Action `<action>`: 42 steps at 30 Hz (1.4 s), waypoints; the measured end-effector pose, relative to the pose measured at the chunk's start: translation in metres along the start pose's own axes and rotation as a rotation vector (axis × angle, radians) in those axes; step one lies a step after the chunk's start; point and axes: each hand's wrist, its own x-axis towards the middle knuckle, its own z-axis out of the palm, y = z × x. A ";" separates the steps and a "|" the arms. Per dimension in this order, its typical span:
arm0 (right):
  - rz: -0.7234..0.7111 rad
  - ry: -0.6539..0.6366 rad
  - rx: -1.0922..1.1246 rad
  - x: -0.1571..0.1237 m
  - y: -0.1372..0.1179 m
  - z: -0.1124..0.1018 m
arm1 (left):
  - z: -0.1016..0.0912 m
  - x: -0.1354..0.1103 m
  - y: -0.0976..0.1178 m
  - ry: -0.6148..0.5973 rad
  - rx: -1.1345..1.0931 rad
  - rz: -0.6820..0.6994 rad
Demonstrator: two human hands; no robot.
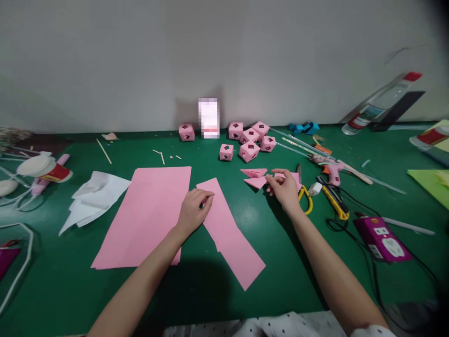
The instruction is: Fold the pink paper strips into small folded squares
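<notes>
Across a green table (70, 290), just right of a stack of pink sheets (150, 210), lie the long pink strips (233, 229), running slantwise toward the person. Looks like more than one strip overlapping, judging by the notch along one edge, but can't swear to the count.

Left hand (194, 206) is at the far end of the strips, fingers loosely curled, thumb and index nearly meeting with a small gap behind them. Can't tell if paper's actually caught in there or the hand's just resting on top. Right hand (285, 189) is half curled, thumb and index close together by the folded pink pieces (255, 180); some pink shows behind the fingers too, but whether they're gripping it, no idea from this angle.

Handling-wise, I'd guess the strips are super light, a bit stiffer than tissue, not really slippery, but quick to crease if you squeeze mid-length. Best to hold them by a short end or the long edges. The folded bits should be firmer along their creases, so I'd pinch those at a fold and go easy on the pointy tips.

Texture-wise, the pink paper is matte and flat with straight cut edges, while the folded pieces are slim and pointed. Farther back sit boxy pink paper shapes (249, 152) with diamond-shaped holes. White paper (100, 199) on the left is all rumpled, and the scissors (308, 203) by the right hand have smooth yellow handles.
</notes>
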 end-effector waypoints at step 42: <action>-0.635 -0.141 -0.760 -0.011 0.003 0.010 | 0.002 -0.002 -0.002 -0.032 0.015 0.054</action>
